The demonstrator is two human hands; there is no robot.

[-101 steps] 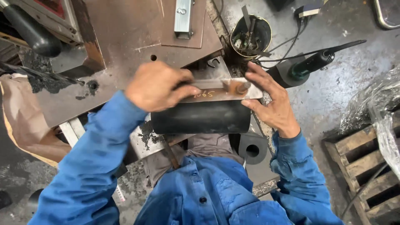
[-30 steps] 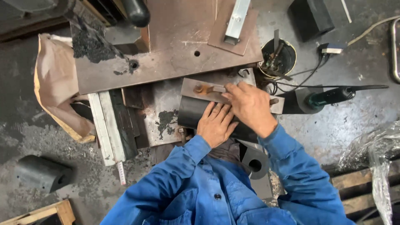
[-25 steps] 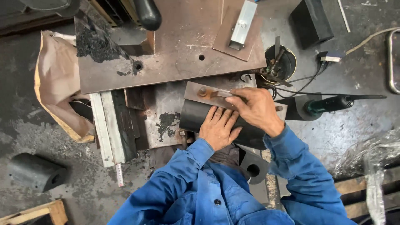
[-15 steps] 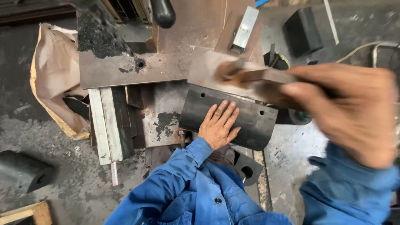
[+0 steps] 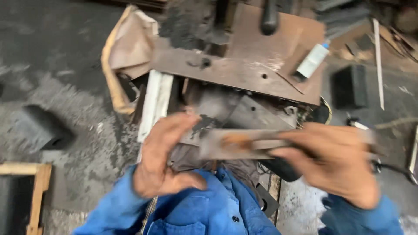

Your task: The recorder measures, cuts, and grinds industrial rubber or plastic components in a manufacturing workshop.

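Up close, the right hand [image 5: 335,165] grips a flat metal bar [image 5: 235,143], blurred. Beside it, the left hand [image 5: 163,159] is open, fingers spread, holding nothing.

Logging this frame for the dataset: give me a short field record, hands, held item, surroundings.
view: head camera, motion-blurred
right hand: grips flat metal bar at one end
left hand: open, beside the bar's other end, contact unclear
bench: rusty steel plate
nearby: brown sack, wooden frame
clothing: blue jacket

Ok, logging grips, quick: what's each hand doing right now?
Left hand: open, holding nothing.
Right hand: closed on a flat metal bar.
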